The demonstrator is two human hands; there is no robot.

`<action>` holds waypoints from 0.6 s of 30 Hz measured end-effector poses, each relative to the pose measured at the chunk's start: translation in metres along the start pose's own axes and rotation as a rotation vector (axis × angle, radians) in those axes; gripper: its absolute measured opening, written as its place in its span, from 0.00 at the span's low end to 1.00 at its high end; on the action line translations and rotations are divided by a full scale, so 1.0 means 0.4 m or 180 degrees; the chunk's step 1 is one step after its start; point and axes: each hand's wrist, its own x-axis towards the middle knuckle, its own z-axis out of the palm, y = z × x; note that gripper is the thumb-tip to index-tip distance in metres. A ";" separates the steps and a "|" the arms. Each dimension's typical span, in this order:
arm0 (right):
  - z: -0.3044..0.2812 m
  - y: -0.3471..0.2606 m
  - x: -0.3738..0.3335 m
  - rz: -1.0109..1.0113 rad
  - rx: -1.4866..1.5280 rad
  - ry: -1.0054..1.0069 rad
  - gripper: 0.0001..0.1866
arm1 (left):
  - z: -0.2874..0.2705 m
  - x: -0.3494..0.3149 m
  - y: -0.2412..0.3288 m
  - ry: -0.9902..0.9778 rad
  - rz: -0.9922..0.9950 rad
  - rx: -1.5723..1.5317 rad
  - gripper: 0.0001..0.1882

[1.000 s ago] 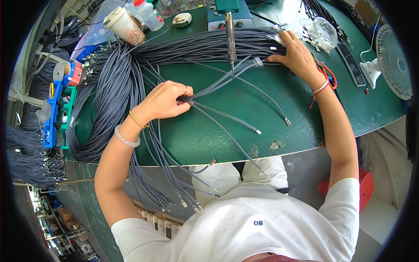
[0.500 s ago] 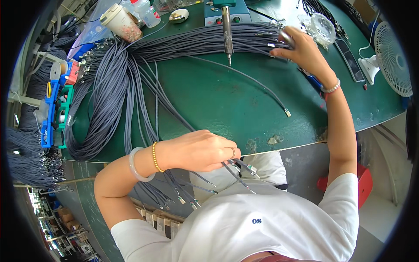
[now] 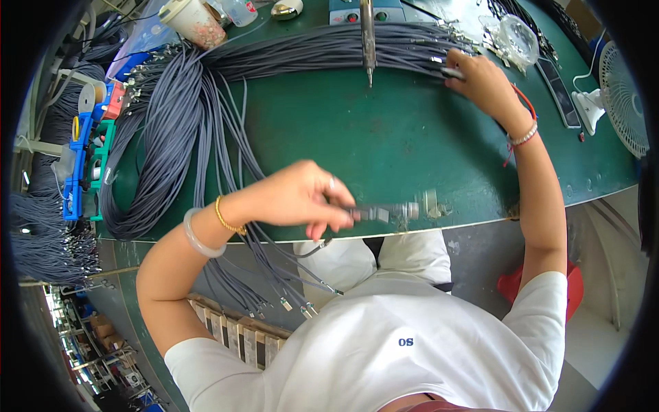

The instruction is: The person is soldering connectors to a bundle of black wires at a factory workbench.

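My left hand (image 3: 305,199) is closed over the near table edge, its fingers round several grey cables. The held cable ends (image 3: 395,211), tipped with metal connectors, point right and are smeared by motion. At the far right my right hand (image 3: 484,86) grips a tool with a metal tip (image 3: 452,73) and a red handle (image 3: 527,101). It looks like pliers, but the palm hides most of it. That tip is beside the connector ends of a long bundle of grey cables (image 3: 295,51). Other cable ends (image 3: 295,302) hang below my left wrist.
A soldering iron (image 3: 368,48) points down over the green table (image 3: 309,117). A thick cable coil (image 3: 165,137) lies left, beside blue and green bins (image 3: 77,165). A cup (image 3: 192,20) stands behind it. A phone (image 3: 557,93) and white fan (image 3: 621,96) are right.
My left hand has moved up and left with the cable ends, which now point right. The single cable across the table is gone from there. My right hand has shifted slightly down and right.
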 end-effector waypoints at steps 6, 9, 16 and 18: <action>-0.054 -0.100 0.015 0.0008 0.2070 -0.2006 0.19 | -0.047 0.039 -0.046 0.0303 -0.0147 -0.0821 0.10; -0.053 -0.161 -0.001 -0.0470 0.2166 -0.2211 0.24 | -0.053 0.051 -0.035 0.0346 -0.0127 -0.0677 0.10; -0.054 -0.139 0.016 -0.0746 0.2584 -0.1433 0.19 | -0.044 0.070 -0.010 0.1030 0.0330 0.0624 0.08; -0.063 -0.137 0.019 -0.0559 0.2906 -0.1400 0.10 | -0.058 0.069 -0.021 0.1001 0.0535 0.1113 0.08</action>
